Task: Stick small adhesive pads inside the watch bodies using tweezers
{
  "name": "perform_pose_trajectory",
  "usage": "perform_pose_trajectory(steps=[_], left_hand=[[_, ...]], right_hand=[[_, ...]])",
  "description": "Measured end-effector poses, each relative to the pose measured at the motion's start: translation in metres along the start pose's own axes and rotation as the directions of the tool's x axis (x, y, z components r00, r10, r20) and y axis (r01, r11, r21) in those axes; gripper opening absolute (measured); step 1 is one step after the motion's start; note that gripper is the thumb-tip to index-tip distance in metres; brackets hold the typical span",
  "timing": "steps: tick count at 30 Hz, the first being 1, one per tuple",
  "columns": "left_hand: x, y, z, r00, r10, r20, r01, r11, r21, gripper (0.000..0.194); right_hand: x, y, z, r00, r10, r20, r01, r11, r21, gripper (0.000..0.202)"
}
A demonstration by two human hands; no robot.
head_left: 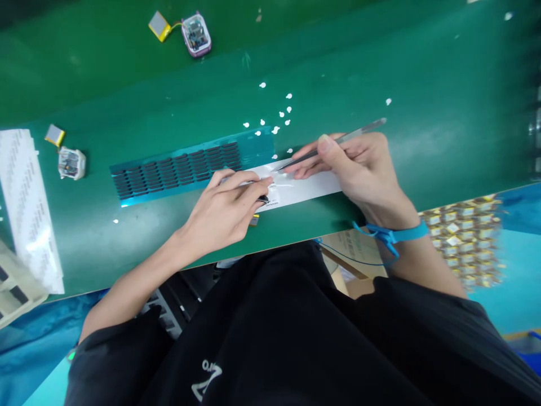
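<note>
Grey tweezers (354,134), one pair, clamped in right hand (367,169); tips at one white strip (310,189), near edge of desk (443,124). Left hand (228,207) bunched over strip, grip: cannot tell. Opened cases (196,35): two.

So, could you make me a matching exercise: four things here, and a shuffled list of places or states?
Things
1. tweezers
2. wristband
3. teal sheet
4. white tabs

Places or states
A. on the right wrist
B. scattered, mostly on the green table
C. in the right grip
D. bearing rows of dark pieces

Pairs: 1-C, 2-A, 3-D, 4-B
</note>
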State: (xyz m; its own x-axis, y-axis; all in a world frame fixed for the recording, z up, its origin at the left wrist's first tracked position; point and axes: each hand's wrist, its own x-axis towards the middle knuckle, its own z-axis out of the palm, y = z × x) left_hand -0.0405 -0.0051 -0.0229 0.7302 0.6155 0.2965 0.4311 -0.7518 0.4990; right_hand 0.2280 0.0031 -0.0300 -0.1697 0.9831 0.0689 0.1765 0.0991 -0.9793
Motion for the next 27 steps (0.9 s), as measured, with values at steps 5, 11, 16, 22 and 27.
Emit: perform_pose_trajectory(steps=[5,11,16,22,27], left_hand=[[0.0,-0.002,-0.002,1.0,0.001,-0.016,0.0,1.0,0.012,0.02],[-0.001,-0.004,0.0,0.998,0.004,-0.055,-0.003,1.0,0.015,0.016],[-0.003,-0.002,0.004,0.997,-0.009,-0.071,0.016,0.996,0.093,0.019],[-0.002,-0.003,0.006,0.995,-0.02,-0.102,0.028,0.996,0.08,0.019],[0.001,-0.002,0.002,0.947,-0.174,-0.27,0.116,0.969,-0.216,0.012]], right_hand=[[0.0,-0.001,0.007,0.988,0.118,-0.1,-0.11,0.99,0.09,0.051],[-0.004,-0.017,0.017,0.984,0.037,-0.172,-0.066,0.984,-0.167,0.053],[-0.001,-0.011,0.017,0.998,0.011,-0.065,-0.023,0.98,-0.197,0.058],[0.0,-0.004,0.009,0.997,-0.036,-0.064,0.027,0.989,-0.149,0.047],[0.0,-0.016,0.023,0.968,-0.058,-0.245,0.064,0.998,0.013,0.035]])
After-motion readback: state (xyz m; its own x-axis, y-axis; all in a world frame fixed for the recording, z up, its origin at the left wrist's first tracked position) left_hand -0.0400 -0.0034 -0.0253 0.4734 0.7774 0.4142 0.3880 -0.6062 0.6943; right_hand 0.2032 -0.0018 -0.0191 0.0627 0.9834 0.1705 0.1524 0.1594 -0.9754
